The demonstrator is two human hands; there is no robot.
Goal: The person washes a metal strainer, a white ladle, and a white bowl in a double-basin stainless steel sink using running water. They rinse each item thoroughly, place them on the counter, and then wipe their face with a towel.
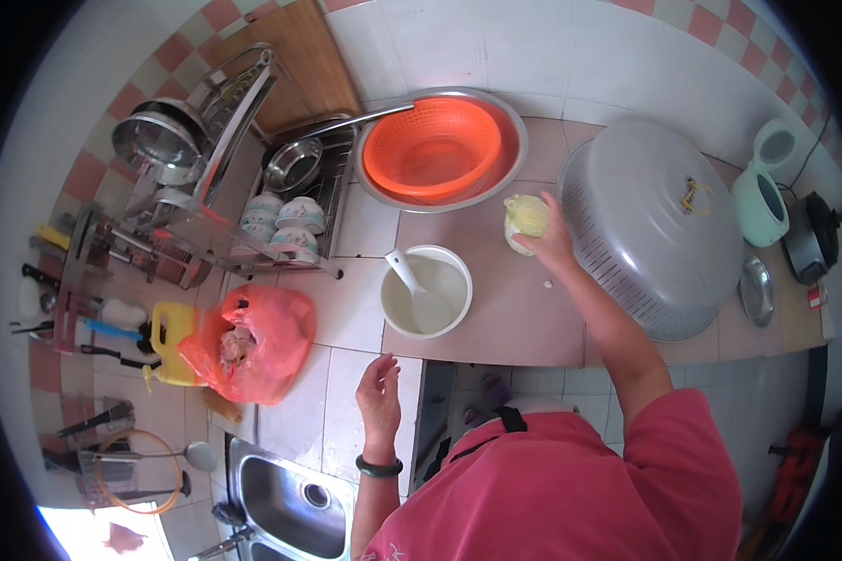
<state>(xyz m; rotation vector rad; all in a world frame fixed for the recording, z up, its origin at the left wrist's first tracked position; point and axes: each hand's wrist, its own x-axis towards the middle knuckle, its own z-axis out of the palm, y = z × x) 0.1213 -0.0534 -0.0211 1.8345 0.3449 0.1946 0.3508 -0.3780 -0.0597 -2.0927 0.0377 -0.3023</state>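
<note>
My right hand (549, 237) grips the right side of a pale green cabbage (528, 214) on the tiled counter (491, 294), its fingers around the leaves. My left hand (379, 393) hovers near the counter's front edge with its fingers loosely bent and nothing seen in it; a dark bangle is on the wrist. Between the hands stands a white bowl (466, 308) of cloudy liquid, with a white spoon (407, 273) leaning in it. Behind the bowl, an orange plastic colander (428, 184) sits in a wide metal basin (521, 151). A small pale scrap (548, 284) lies below the cabbage.
A large grey plastic cover (645, 210) stands at the right, with a metal dish (756, 291) beside it. To the left are a red plastic bag (288, 336), a yellow jug (168, 343) and a dish rack (337, 210) with bowls. The steel sink (288, 512) lies at lower left.
</note>
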